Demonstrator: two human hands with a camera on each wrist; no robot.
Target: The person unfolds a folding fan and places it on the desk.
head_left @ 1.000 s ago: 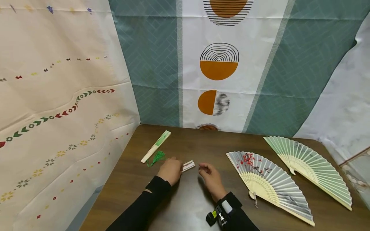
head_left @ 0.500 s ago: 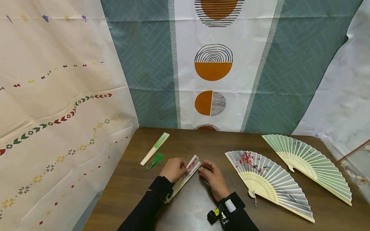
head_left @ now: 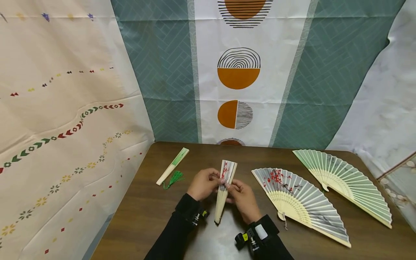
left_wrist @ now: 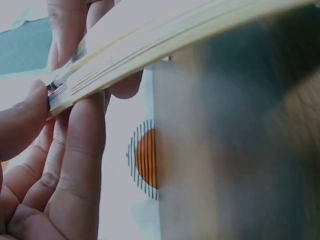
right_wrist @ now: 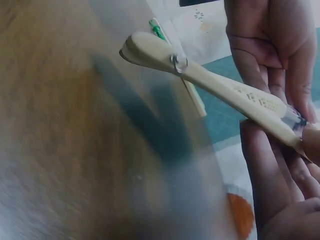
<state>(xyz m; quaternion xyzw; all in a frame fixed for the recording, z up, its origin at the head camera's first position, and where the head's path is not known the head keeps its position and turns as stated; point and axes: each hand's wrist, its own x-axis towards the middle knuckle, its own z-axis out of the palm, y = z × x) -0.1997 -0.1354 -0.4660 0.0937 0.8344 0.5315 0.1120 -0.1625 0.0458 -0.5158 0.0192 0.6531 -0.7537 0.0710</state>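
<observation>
**Head view: folded fan lifted upright between both hands**

Head view shows the change plainly: a second ago the folded fan lay almost flat on the table under the left hand, with the right hand just beside it and holding nothing; half a second ago both hands had closed on it and tipped it up at a slant. Now it stands nearly upright above the table, its pivot end pointing down towards the person and its paper end, with red blossom print, raised and just beginning to part. By my reading, the work has passed from picking the fan up to spreading its ribs.

The left hand grips the fan from its left side, fingers curled round the ribs and thumb pressing the edge, as the left wrist view shows. The right hand pinches the same stack from the right, fingers wrapped behind the guard stick, seen close in the right wrist view, where the rivet end with its small ring hangs free. Both forearms angle inward, wrists near each other.

Left of the hands lies a closed green fan with tassel; to the right, two fans lie spread open, a grey blossom fan and a green open fan
</observation>
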